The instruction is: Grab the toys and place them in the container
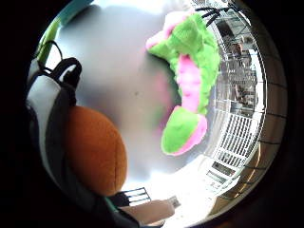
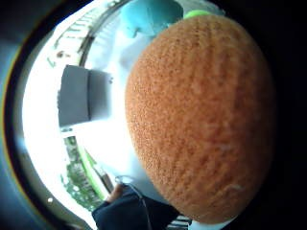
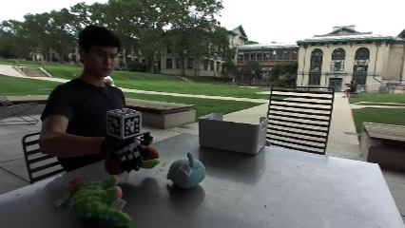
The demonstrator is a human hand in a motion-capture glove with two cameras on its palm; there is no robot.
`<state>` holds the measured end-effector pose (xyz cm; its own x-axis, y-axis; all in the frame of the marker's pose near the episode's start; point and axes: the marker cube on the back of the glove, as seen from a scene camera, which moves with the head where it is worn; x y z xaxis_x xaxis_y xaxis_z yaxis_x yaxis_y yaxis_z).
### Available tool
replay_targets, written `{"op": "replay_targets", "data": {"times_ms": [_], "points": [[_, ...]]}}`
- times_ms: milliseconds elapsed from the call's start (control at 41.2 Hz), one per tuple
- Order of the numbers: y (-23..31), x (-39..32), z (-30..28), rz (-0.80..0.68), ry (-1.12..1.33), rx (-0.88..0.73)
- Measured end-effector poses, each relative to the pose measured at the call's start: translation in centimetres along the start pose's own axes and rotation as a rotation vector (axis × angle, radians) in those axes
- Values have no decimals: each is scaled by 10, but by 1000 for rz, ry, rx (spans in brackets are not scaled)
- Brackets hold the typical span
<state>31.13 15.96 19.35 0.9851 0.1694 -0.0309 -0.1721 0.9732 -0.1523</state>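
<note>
Outdoor grey counter [image 3: 284,190], left to right: green-pink plush [image 3: 95,202] lying; gloved right hand [image 3: 126,154] raised, fingers wrapped round an orange toy [image 3: 149,153]; blue round toy [image 3: 187,173]; white container [image 3: 231,134] behind. Step: carrying. Next, probably: travel to container, release.

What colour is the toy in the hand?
Orange toy with a green tip, held by the hand; clearest in thumb side palm view.

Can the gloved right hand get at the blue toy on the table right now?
Probably not yet. The right hand is curled round an orange plush toy, held above the table. The blue toy sits close beside it with nothing between them, so the path looks free, but the hand is occupied.
</note>
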Motion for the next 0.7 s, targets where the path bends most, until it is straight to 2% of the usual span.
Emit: {"op": "replay_targets", "data": {"times_ms": [218,510,704], "points": [[-34,-23,-61,-16,-1,74],[-85,-95,-180,-74,13,229],[-89,-205,-247,-139,-76,232]]}}
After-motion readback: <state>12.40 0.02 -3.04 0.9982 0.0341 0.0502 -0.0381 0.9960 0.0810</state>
